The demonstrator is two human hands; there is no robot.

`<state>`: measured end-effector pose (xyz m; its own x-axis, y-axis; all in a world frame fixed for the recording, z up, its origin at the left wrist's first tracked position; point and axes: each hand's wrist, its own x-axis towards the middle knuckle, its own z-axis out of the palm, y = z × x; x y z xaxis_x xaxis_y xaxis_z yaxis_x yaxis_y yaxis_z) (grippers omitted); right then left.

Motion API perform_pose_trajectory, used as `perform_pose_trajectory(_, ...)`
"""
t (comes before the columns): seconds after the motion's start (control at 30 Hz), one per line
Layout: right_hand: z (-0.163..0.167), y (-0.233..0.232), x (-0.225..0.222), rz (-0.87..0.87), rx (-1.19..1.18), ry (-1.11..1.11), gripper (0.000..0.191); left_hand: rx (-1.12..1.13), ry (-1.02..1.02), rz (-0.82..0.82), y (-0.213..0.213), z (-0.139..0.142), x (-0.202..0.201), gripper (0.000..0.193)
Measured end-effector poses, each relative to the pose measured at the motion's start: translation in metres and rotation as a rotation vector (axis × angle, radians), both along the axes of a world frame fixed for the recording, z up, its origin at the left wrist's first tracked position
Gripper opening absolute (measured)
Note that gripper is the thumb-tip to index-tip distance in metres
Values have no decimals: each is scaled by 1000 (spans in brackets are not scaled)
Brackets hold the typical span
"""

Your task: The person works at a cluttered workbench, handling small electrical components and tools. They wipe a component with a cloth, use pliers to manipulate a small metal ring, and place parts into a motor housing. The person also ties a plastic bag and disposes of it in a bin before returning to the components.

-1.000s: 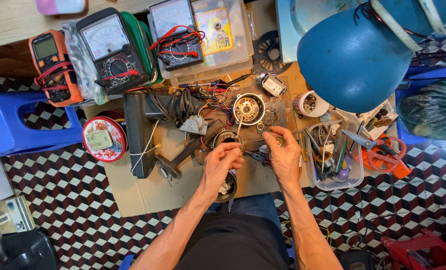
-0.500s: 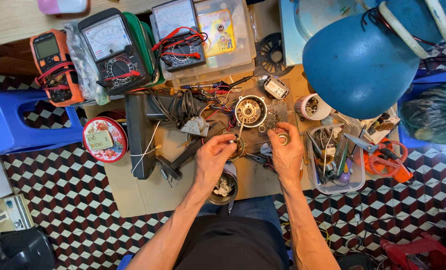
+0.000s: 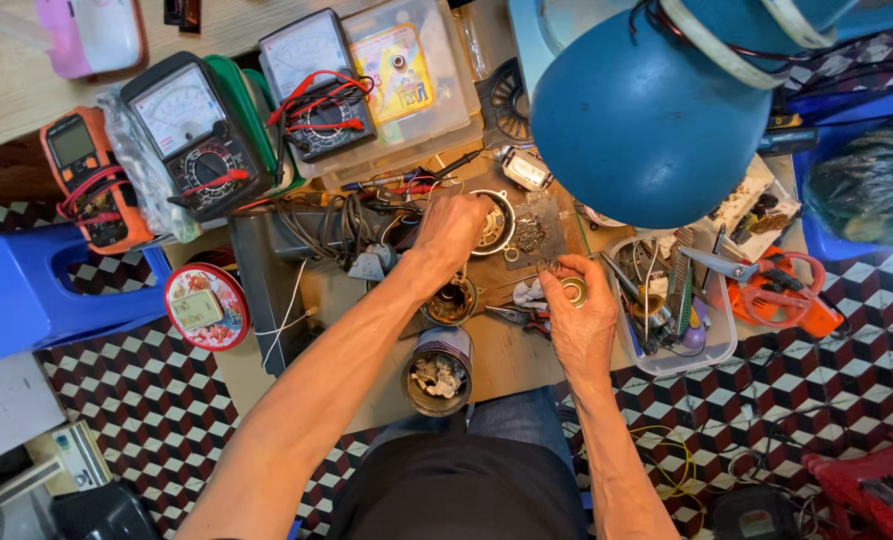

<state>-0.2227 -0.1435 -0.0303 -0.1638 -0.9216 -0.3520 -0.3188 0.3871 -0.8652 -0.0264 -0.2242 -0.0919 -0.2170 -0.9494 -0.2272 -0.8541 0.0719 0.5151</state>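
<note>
My left hand reaches forward over the low wooden board and closes its fingers on a round metal motor part with copper windings. My right hand rests near the board's right side and pinches a small round brass-coloured ring. Between the hands lies another round motor housing. An open tin can with small scraps stands near my lap. Small pliers lie just left of my right hand.
Two analog multimeters and an orange digital meter lie at the back left, beside a clear plastic box. A blue lamp shade hangs at the right. A clear tool tray, a red round tin, a blue stool.
My left hand has moved forward from the near motor housing to the round part farther back. My right hand shifted slightly right and nearer, keeping the ring. The camera view tilted a little.
</note>
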Motion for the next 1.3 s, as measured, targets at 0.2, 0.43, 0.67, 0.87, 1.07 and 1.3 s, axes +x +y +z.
perform_pose_trajectory(0.2,-8,6,-11,-32,-12,-18,30,21,-7,-32,-2,-17,-4,6)
perform_pose_trajectory(0.43,-15,4,-16,-39,-17,15,31,33,-133,-89,-7,-25,-14,6)
perform_pose_trajectory(0.67,-12,1,-15,-2,-49,33,30,32,-190,-136,-7,-28,-17,10)
perform_pose_trajectory(0.87,-7,-1,-12,-8,6,-12,31,-9,-203,-170,-8,-26,-23,18)
perform_pose_trajectory(1.07,-4,-1,-9,23,21,74,31,62,-216,-180,-8,-24,-19,17)
perform_pose_trajectory(1.3,-19,1,-13,16,-71,124,30,-16,-225,-204,-7,-28,-16,23)
